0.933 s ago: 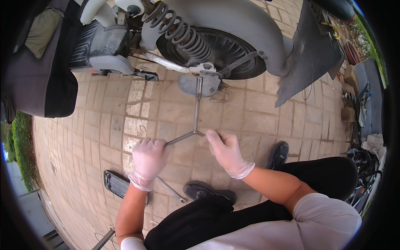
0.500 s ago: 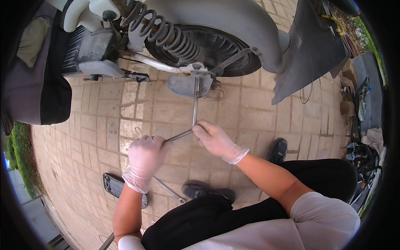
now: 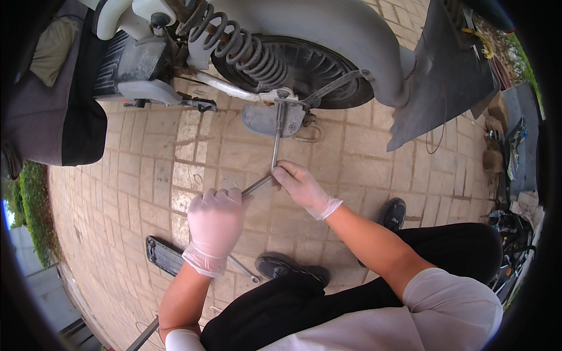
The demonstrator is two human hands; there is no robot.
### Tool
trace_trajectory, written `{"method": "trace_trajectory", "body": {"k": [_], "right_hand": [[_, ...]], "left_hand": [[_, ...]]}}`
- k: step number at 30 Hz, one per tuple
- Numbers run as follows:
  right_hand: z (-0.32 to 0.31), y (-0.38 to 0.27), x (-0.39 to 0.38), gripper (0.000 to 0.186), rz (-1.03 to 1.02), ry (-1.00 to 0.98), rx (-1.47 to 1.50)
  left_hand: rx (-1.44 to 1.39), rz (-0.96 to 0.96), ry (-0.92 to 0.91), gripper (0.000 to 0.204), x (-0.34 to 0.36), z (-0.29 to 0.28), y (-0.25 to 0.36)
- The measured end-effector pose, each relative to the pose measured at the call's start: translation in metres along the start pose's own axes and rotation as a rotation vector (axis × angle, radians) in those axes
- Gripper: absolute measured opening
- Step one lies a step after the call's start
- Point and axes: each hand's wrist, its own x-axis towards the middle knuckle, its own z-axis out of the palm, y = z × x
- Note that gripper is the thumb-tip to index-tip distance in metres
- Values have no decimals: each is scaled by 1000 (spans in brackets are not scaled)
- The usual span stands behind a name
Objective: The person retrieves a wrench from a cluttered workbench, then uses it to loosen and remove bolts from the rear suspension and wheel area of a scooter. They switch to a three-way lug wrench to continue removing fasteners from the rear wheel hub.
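An L-shaped socket wrench [image 3: 275,149] reaches from the wheel's hub toward me, its socket end at the axle bolt [image 3: 283,93]. My right hand [image 3: 298,184], in a thin clear glove, is closed around the bend of the wrench. Gloved the same way, my left hand [image 3: 216,225] wraps the free end of the handle, lower and to the left. Above the socket stands the scooter's rear wheel [image 3: 316,64] with its coil spring shock absorber [image 3: 246,52]. Behind the socket is a grey metal plate [image 3: 257,120].
On the brick paving lie a combination wrench [image 3: 246,271] and a black tray-like part [image 3: 164,255], partly behind my left forearm. A dark mudflap [image 3: 427,88] hangs at the right. Another person's dark-clothed leg [image 3: 85,131] is at the left. Assorted tools [image 3: 509,228] lie far right.
My left hand has swung slightly rightward with the wrench handle, closer to my right hand. My right hand stays at the bend. The whole view has shifted a little.
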Motion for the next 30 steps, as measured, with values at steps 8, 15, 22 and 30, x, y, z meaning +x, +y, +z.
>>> {"method": "trace_trajectory", "body": {"k": [8, 15, 22, 30], "right_hand": [[-28, -5, -30, 34, 294, -418, -80], [-11, 32, -34, 34, 180, -184, 11], [-17, 43, -31, 33, 169, -128, -75], [-14, 48, -27, 31, 188, -149, -70]], "left_hand": [[-270, -141, -144, 21, 21, -26, -30], [-18, -32, -99, 29, 20, -26, -20], [-25, 10, -184, 41, 35, -10, -11], [-97, -46, -219, 43, 39, -14, -8]]}}
